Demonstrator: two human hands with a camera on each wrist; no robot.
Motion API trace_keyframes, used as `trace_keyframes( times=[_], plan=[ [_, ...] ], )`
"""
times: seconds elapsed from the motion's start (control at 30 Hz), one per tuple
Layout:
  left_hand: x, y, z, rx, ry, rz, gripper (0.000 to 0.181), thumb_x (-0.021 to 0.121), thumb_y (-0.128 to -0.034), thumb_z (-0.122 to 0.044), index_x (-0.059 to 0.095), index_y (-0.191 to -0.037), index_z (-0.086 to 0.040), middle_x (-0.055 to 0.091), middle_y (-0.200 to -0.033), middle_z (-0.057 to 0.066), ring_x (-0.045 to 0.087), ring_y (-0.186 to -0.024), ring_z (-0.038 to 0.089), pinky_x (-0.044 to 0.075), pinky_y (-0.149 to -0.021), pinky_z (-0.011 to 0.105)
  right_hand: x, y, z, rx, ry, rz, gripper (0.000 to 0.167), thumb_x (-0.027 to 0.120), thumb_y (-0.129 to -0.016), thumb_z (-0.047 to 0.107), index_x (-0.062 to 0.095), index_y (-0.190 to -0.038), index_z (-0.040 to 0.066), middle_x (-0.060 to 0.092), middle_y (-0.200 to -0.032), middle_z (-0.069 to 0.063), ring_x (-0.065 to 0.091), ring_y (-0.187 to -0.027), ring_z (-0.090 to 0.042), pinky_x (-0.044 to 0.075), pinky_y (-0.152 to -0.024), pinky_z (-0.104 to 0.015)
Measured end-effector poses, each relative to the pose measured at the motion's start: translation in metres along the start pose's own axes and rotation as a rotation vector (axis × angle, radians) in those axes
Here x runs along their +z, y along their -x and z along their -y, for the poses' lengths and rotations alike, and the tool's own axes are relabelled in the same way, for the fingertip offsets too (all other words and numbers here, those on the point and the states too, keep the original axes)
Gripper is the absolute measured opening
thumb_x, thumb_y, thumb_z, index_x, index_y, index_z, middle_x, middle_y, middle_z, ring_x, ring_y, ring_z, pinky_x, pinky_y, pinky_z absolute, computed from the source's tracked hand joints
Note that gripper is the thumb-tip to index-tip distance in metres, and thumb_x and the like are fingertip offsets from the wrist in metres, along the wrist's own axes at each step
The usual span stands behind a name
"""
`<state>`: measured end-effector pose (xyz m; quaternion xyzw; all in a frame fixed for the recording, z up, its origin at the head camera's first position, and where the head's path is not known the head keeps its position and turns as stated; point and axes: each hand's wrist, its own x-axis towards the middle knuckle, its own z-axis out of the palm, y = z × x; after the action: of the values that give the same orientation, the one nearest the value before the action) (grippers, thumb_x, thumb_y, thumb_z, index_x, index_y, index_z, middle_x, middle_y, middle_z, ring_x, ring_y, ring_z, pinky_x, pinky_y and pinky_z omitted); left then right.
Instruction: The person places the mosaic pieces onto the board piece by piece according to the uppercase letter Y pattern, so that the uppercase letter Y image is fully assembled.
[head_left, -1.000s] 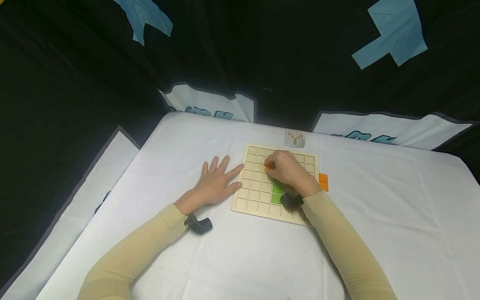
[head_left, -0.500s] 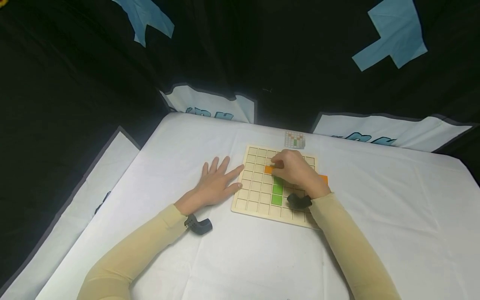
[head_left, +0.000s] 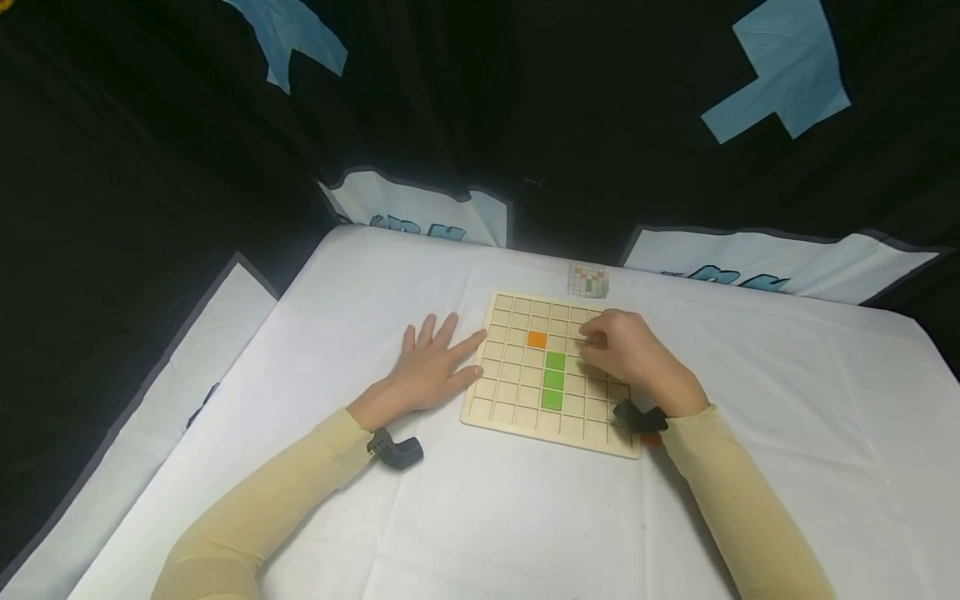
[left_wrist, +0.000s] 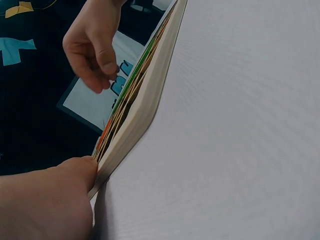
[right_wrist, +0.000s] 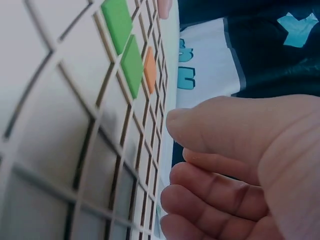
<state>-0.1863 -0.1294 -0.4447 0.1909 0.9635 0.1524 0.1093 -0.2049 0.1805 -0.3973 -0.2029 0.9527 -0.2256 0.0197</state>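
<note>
A pale wooden grid board (head_left: 506,390) lies on the white table. In it sit one orange square tile (head_left: 537,339) and a column of green square tiles (head_left: 553,380). My left hand (head_left: 426,367) rests flat with spread fingers, index finger and thumb at the board's left edge. The right hand (head_left: 637,354) hovers over the board's right part, fingers loosely bent. Nothing shows between its thumb (right_wrist: 200,122) and fingers in the right wrist view. Another orange tile (head_left: 652,439) peeks out beside the board's right edge, mostly hidden by the right wrist.
A small card (head_left: 588,280) printed with a coloured grid pattern lies behind the board. White cloth (head_left: 480,508) covers the table. Black curtains (head_left: 480,100) hang at its back and left. Each wrist wears a dark camera, the left one (head_left: 397,450) near the sleeve.
My right hand has let go of the orange tile, which now sits in the grid, and has moved right across the board. The left hand stays in place.
</note>
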Motion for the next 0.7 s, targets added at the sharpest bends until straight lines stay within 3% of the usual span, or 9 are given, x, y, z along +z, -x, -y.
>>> trace_keyframes(
  times=[0.17,0.4,0.53,0.7],
  plan=[
    [0.0,0.0,0.0,0.003,0.001,0.0,0.062,0.039,-0.1059,-0.053,0.027,-0.163,-0.031,0.005,-0.172,0.022,-0.004,-0.156,0.052,-0.001,-0.122,0.073,-0.003,0.01,-0.006,-0.025,0.016,0.005,0.025,0.068,-0.085,0.005,0.076,-0.107,-0.005,0.074,-0.098,-0.017,0.062,-0.086,-0.027,0.055,-0.085,-0.046],
    [0.001,-0.001,0.0,0.003,-0.006,0.008,0.062,0.038,-0.1059,-0.053,0.026,-0.163,-0.031,0.005,-0.172,0.022,-0.004,-0.156,0.052,-0.001,-0.122,0.073,-0.007,0.029,-0.008,0.038,-0.014,0.043,0.034,0.073,-0.086,0.009,0.073,-0.116,-0.006,0.073,-0.107,-0.02,0.063,-0.09,-0.026,0.056,-0.086,-0.047],
    [0.0,-0.001,0.0,-0.001,-0.011,0.012,0.062,0.038,-0.106,-0.054,0.026,-0.163,-0.032,0.004,-0.172,0.022,-0.005,-0.156,0.052,-0.002,-0.122,0.073,-0.009,0.041,-0.009,0.029,-0.017,0.043,0.033,0.073,-0.085,0.008,0.074,-0.115,-0.006,0.073,-0.106,-0.019,0.065,-0.089,-0.025,0.057,-0.083,-0.046],
    [0.001,-0.002,0.001,-0.003,-0.011,0.015,0.062,0.037,-0.1059,-0.054,0.025,-0.163,-0.032,0.004,-0.172,0.021,-0.005,-0.156,0.051,-0.002,-0.122,0.072,-0.01,0.057,-0.013,0.023,-0.022,0.045,0.033,0.077,-0.083,0.008,0.074,-0.114,-0.005,0.071,-0.093,-0.011,0.058,-0.079,-0.019,0.052,-0.072,-0.035]
  ],
)
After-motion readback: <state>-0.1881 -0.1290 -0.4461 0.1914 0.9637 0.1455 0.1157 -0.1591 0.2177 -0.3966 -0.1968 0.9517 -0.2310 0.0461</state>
